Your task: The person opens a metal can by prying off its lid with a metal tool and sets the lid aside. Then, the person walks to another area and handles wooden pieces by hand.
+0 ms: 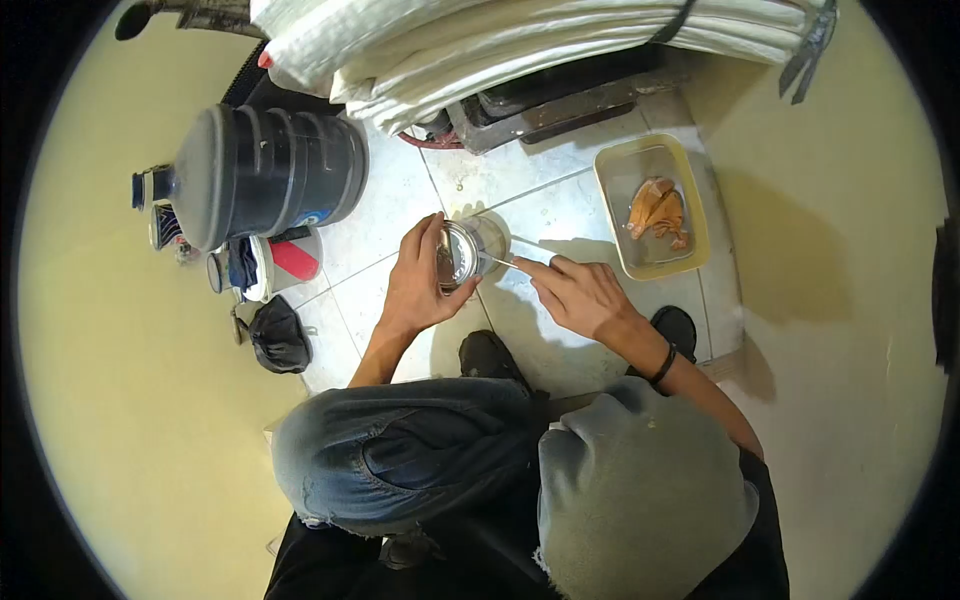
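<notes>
A round metal can (460,254) with a shiny rim is tilted above the tiled floor, between my two hands. My left hand (418,285) is wrapped round its left side, with the thumb at its lower edge. To the right of the can, my right hand (575,292) pinches a thin metal tool (499,262). The tool's far end meets the can's right rim; its tip is too small to make out. A dark band circles my right wrist.
A yellowish basin (701,216) holding an orange-brown cloth (657,212) and liquid stands at the right. At the left lie a large water jug (285,170) and a black bag (279,335). Stacked white fabric (540,45) hangs over the far side.
</notes>
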The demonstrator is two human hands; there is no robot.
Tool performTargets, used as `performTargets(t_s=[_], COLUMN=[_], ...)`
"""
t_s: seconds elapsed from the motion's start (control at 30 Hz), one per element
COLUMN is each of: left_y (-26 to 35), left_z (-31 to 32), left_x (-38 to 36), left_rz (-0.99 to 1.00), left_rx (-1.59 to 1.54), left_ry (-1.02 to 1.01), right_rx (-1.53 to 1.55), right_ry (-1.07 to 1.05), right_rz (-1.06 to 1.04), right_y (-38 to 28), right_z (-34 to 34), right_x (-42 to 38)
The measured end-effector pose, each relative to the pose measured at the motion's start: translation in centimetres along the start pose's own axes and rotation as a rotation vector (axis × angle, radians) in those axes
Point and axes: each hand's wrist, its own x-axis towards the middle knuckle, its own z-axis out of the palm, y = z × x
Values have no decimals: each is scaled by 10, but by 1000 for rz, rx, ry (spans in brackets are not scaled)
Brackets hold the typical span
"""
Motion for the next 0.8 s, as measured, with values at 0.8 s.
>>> performTargets(t_s=[0.8], left_y=[-21], left_z=[21], left_x=[-1], left_rz=[114], left_rx=[-111], left_ry=[97], right_rx=[-410], right_ry=[-234], right_rz=[65], right_y=[-39], right_z=[-21], right_x=[22])
